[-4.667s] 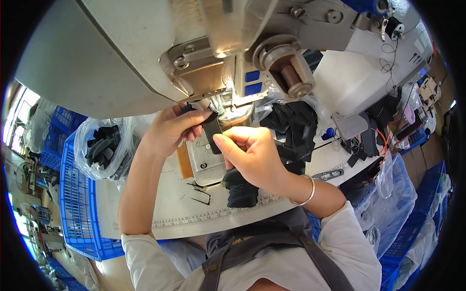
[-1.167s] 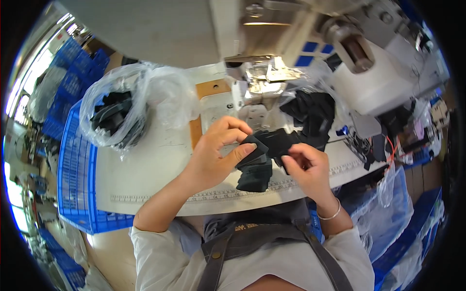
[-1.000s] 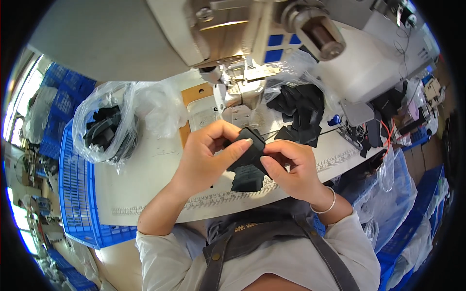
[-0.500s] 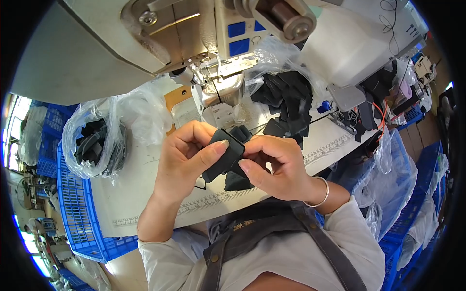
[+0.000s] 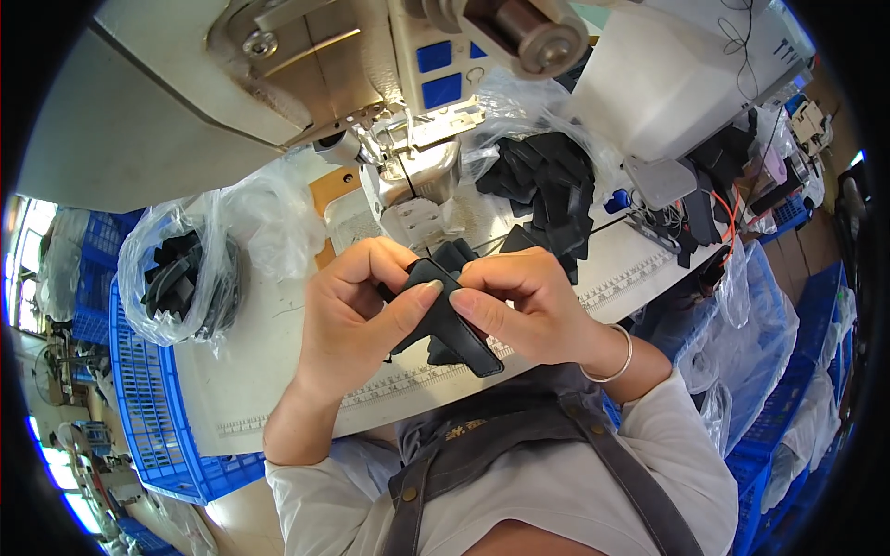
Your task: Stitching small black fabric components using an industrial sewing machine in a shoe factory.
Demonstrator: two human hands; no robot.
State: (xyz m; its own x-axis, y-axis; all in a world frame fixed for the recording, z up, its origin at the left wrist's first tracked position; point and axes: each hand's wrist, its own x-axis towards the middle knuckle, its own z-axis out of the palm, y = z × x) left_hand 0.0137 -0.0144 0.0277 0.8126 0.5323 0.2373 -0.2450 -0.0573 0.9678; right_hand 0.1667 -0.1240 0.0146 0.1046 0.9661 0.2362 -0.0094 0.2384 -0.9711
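Both my hands pinch one black piece [image 5: 454, 329] that looks like leather, with a stitched edge strip running down to the lower right. My left hand [image 5: 357, 310] grips its upper left part between thumb and fingers. Opposite it, my right hand [image 5: 519, 306] pinches the upper edge, thumb tip near the left thumb. More black pieces [image 5: 451, 257] lie on the table just behind and beneath the held one. The sewing machine [image 5: 417, 171] stands just beyond my hands, its needle area over the metal plate.
A pile of black pieces [image 5: 547, 185] lies right of the machine on clear plastic. At left, a clear plastic bag [image 5: 222, 269] holds more black pieces, near a blue crate [image 5: 153, 408]. A ruler strip [image 5: 616, 289] follows the table's front edge. Blue crates [image 5: 788, 408] stand at right.
The black piece has been turned and spread, so its long stitched edge now points to the lower right. My right hand has shifted slightly left, and both thumbs are closer together.
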